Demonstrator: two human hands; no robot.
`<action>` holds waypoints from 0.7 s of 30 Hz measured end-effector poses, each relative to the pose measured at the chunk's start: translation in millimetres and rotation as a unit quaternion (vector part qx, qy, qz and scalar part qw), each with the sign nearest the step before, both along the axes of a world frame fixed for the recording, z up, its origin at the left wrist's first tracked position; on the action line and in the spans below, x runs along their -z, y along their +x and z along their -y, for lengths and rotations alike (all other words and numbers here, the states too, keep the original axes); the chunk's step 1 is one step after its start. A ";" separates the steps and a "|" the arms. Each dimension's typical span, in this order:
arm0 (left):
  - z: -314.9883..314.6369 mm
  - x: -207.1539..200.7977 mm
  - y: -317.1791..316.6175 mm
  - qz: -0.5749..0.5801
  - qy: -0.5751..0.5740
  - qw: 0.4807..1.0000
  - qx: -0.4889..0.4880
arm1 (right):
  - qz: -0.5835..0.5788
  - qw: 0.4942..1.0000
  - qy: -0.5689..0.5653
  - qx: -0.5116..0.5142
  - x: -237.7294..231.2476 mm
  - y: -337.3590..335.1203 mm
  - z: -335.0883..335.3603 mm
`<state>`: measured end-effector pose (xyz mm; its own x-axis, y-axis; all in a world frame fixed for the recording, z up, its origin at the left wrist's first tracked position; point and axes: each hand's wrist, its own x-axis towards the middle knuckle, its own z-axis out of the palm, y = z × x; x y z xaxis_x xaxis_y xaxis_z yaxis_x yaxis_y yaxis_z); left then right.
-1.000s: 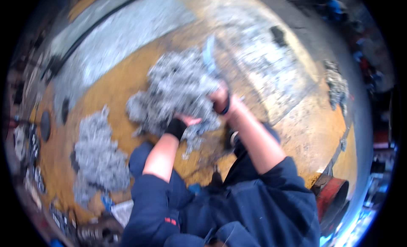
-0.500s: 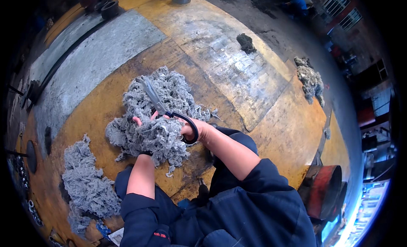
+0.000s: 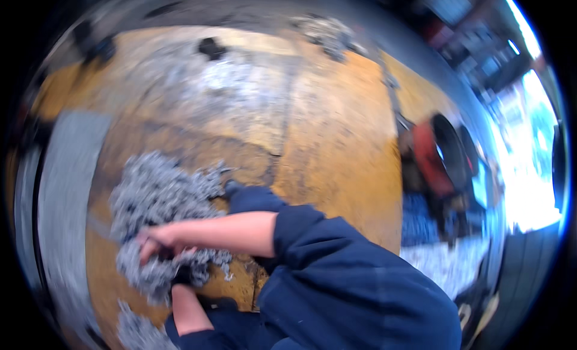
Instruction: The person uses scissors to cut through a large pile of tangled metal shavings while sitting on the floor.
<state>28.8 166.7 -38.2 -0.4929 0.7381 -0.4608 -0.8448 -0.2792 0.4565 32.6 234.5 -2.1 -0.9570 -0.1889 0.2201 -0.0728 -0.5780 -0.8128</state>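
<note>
A heap of grey shredded cotton waste lies on the worn yellow floor ahead of me at left. My right hand is on the heap, fingers bent and closed round scissors. Their blade is a faint smeared streak toward the left. My left hand reaches into the near side of the heap, with something dark at its wrist. Fibres and blur hide its fingers. A second grey cotton waste pile shows at the lower left edge.
A dark clump and a pale fibre heap lie farther off. To the right stands a red drum-like container with a dark opening. A grey sheet covers the floor at left.
My view has swung to the right, so the cotton heap and both hands sit farther left and lower. The scissor blade has gone from pointing up over the heap to pointing left.
</note>
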 end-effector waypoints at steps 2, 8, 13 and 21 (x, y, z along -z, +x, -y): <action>-30.3 7.9 27.4 -0.027 -0.052 0.997 0.057 | -0.013 0.989 0.097 0.110 6.3 -7.8 21.6; -84.6 15.0 122.0 -0.063 -0.159 0.962 0.211 | 0.156 0.951 0.162 0.214 -10.4 -27.4 26.0; -102.2 20.7 171.6 -0.061 -0.191 0.927 0.318 | 0.197 0.928 0.135 0.284 -3.2 -24.9 -4.3; -103.5 24.6 190.7 -0.062 -0.212 0.893 0.392 | 0.237 0.902 0.117 0.342 11.2 -21.1 -36.1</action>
